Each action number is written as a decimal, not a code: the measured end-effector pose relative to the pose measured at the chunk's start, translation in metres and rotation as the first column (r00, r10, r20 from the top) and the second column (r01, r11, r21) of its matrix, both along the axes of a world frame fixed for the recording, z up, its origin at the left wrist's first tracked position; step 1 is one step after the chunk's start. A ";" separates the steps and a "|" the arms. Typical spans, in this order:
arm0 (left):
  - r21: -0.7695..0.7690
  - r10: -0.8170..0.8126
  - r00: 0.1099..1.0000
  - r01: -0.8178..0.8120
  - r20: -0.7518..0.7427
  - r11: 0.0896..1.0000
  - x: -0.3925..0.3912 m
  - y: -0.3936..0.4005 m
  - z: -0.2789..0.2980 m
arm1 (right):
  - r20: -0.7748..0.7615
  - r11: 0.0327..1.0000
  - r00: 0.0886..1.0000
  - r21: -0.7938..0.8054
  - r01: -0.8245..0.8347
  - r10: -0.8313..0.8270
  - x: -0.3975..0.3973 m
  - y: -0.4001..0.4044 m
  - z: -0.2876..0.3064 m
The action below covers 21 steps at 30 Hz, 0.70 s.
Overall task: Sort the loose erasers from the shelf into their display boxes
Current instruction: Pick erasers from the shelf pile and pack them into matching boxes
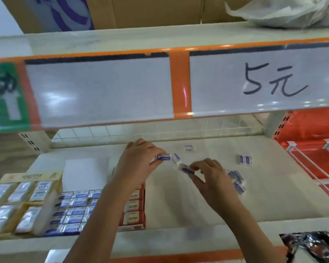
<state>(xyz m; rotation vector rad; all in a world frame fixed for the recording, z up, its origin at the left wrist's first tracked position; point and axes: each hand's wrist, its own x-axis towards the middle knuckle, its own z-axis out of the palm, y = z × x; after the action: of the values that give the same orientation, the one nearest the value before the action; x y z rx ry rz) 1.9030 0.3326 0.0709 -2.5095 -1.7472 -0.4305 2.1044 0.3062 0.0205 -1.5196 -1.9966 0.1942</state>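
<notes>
My left hand (139, 162) holds a white-and-blue eraser (164, 157) in its fingertips above the middle of the shelf. My right hand (211, 173) pinches another eraser (186, 169) just below and right of it. A third eraser (176, 158) sits between the two. Loose erasers lie on the shelf: one at the back (190, 148), a pair to the right (245, 160), and a small pile (236, 180) behind my right hand. A blue eraser display box (74, 211) stands front left, partly under my left forearm.
A yellow display box (23, 202) of larger wrapped erasers stands far left. A red box (134, 207) sits right of the blue one. The upper shelf's price rail (254, 82) hangs low overhead. Orange panel with white hooks (311, 164) at right.
</notes>
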 end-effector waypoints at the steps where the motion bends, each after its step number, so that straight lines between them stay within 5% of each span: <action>1: -0.016 0.027 1.000 -0.027 0.004 0.999 -0.013 -0.008 0.000 | -0.003 1.000 1.000 0.002 -0.024 0.024 -0.010 -0.001 0.004; 11: -0.087 0.193 0.981 -0.192 0.007 0.978 -0.135 -0.067 -0.021 | -0.009 0.959 0.963 -0.084 -0.269 0.270 -0.120 -0.019 0.014; 21: -0.166 0.266 0.962 -0.272 -0.055 0.948 -0.208 -0.090 -0.040 | 0.104 0.915 0.925 -0.224 -0.335 0.365 -0.195 -0.027 -0.001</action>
<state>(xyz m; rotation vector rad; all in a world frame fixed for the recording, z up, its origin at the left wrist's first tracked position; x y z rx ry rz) 1.6952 0.2423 0.0308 -2.3136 -2.1591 -0.2295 1.9099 0.2796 0.0194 -1.3093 -2.4220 0.4595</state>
